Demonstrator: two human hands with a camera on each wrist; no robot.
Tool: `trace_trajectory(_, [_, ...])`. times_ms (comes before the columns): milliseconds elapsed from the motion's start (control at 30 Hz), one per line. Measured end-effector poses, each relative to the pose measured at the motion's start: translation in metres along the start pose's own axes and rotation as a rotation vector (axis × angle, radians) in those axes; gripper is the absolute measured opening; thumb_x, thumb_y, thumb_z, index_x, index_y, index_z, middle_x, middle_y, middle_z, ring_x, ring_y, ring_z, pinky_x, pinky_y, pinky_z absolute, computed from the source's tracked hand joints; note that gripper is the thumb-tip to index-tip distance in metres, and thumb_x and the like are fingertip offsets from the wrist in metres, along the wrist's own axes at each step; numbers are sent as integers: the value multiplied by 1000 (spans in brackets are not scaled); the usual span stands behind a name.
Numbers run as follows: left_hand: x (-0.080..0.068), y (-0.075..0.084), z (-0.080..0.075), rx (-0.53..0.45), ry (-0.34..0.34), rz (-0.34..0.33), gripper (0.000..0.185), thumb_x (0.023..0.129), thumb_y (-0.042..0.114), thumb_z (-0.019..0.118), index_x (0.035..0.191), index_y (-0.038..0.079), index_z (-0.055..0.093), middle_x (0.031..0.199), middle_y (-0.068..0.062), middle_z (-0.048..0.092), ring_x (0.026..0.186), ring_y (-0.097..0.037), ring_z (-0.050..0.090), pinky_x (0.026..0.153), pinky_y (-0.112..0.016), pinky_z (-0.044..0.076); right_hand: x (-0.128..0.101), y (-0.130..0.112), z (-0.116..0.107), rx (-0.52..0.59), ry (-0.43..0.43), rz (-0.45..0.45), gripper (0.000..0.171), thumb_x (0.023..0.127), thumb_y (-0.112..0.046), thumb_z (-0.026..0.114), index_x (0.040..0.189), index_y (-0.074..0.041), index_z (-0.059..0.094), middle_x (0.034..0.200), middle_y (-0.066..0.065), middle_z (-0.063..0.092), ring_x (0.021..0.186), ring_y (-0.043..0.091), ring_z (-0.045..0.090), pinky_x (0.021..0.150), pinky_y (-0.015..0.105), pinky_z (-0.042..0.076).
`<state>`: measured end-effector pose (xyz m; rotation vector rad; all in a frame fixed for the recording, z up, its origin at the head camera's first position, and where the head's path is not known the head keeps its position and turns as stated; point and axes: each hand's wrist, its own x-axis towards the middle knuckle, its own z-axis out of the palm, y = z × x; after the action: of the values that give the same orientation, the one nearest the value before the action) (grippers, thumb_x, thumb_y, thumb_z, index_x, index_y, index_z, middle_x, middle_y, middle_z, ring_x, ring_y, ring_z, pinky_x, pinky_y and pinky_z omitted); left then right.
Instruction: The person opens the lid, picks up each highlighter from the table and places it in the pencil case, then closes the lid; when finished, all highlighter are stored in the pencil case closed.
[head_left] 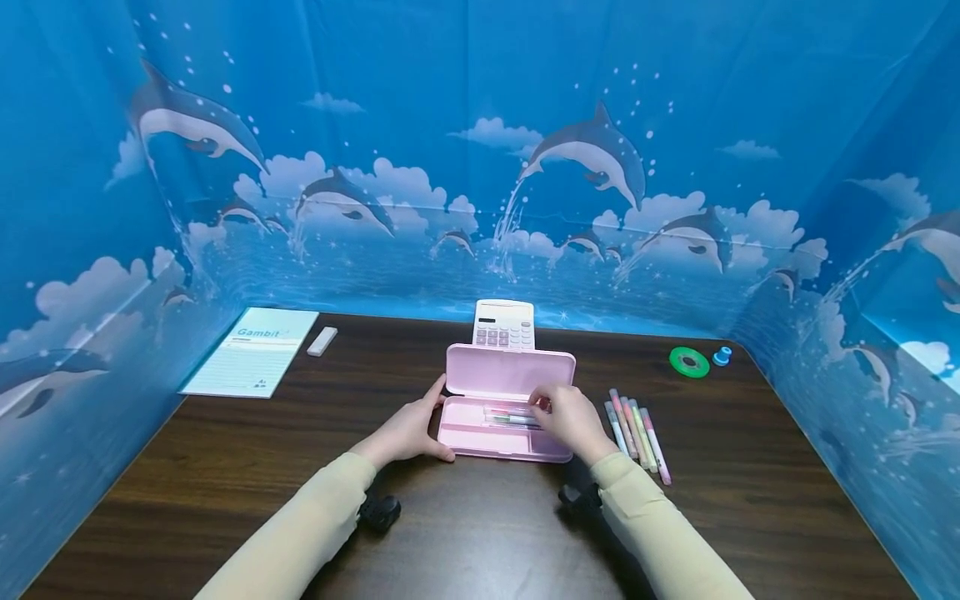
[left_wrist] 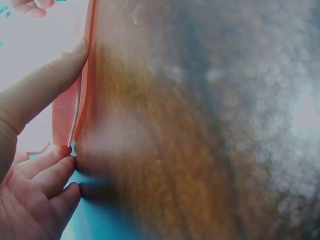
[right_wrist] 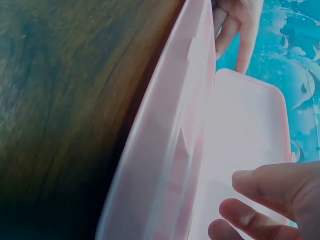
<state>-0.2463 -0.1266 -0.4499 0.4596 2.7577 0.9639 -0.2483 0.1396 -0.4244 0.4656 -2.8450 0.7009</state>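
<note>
An open pink pencil case (head_left: 491,437) lies mid-table with its lid (head_left: 510,372) standing up. A few pens (head_left: 510,416) lie in its tray. My left hand (head_left: 431,423) grips the case's left end, thumb on the upper edge and fingers at the front. In the left wrist view the left hand (left_wrist: 75,105) clasps the pink edge (left_wrist: 65,112). My right hand (head_left: 557,410) hovers inside the tray at the pens' right ends. In the right wrist view its fingers (right_wrist: 250,182) are loosely bent above the case (right_wrist: 165,170), with no pen between them.
Several pastel markers (head_left: 637,432) lie right of the case. A white calculator (head_left: 504,323) sits behind the lid. A notepad (head_left: 252,362) and eraser (head_left: 322,341) are far left; a green tape roll (head_left: 689,362) and small blue object (head_left: 722,356) far right. Blue dolphin screens surround the table (head_left: 225,467).
</note>
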Motion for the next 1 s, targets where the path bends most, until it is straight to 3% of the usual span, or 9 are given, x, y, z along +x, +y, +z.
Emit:
trace_trajectory(433, [3,0,1,9,-7,15,126,62,34,89,153,9,6,142,-16,46,128,-30,45,108,-49,32,-14,25,-21,15,35,64,7,81,-13,73,86,-9,71,72,0,60,64,14,50,60,27,46])
trace_trajectory(667, [2,0,-1,16,-7,17,125,63,34,89,153,8,6,141,-17,47,128,-31,46,107,-49,33,-28,49,-37,-9,45,117,11,81,-12,75,90,-8,71,77,4,64,67,17,54,64,33,52])
trace_trajectory(1000, [4,-1,1,16,-13,24,127,63,32,89,153,8,3,140,-15,48,127,-29,46,107,-48,33,-47,88,-55,-13,48,214,9,84,-10,69,90,-4,69,79,8,66,68,19,57,59,33,52])
